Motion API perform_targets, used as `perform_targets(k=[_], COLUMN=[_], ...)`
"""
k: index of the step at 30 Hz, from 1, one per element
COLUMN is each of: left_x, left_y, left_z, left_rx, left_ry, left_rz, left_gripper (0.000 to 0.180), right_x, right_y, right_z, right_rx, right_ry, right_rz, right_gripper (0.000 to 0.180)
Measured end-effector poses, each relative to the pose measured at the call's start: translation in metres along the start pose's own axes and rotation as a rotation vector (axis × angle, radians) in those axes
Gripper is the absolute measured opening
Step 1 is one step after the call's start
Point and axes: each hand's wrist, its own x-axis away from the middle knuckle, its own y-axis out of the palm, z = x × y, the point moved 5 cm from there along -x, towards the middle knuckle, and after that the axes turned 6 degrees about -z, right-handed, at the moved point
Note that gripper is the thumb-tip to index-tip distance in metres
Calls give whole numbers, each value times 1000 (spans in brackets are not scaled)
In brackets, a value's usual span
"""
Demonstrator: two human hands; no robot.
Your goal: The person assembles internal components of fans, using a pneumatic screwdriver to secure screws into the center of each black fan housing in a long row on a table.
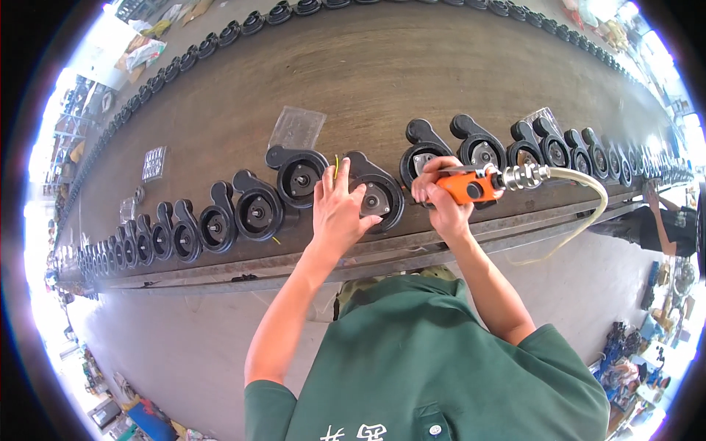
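Note:
My right hand is wrapped round an orange air tool, which lies level with its narrow end pointing left. A metal coupling and a pale hose come off its right end. My left hand is spread, fingers apart, over the left side of a black snail-shaped blower housing with a round metal centre. A short yellow wire shows by its fingers. Another housing sits just left of that hand. The tool's tip is near the housing's right rim; whether it touches, I cannot tell.
Similar housings line the bench's near edge on both sides, and another row curves along the far edge. Clear plastic trays lie on the brown bench top. A co-worker's arm reaches in at far right.

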Motion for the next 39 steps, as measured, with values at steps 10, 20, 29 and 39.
perform_targets(k=[10,20,29,39], left_x=[-4,-1,-7,-4], left_y=[-5,5,13,15], left_z=[-1,6,8,4], left_rx=[62,-21,-64,-24], left_ry=[-364,-354,-404,-417], left_rz=[-225,-163,-225,-201], left_gripper=[68,40,39,43], right_x=[-29,-28,-47,-56], right_y=[25,21,24,28], right_z=[37,53,54,66], right_rx=[63,107,94,36], right_ry=[133,152,85,105], right_rz=[-102,-119,-97,-97], right_gripper=[30,26,23,23])
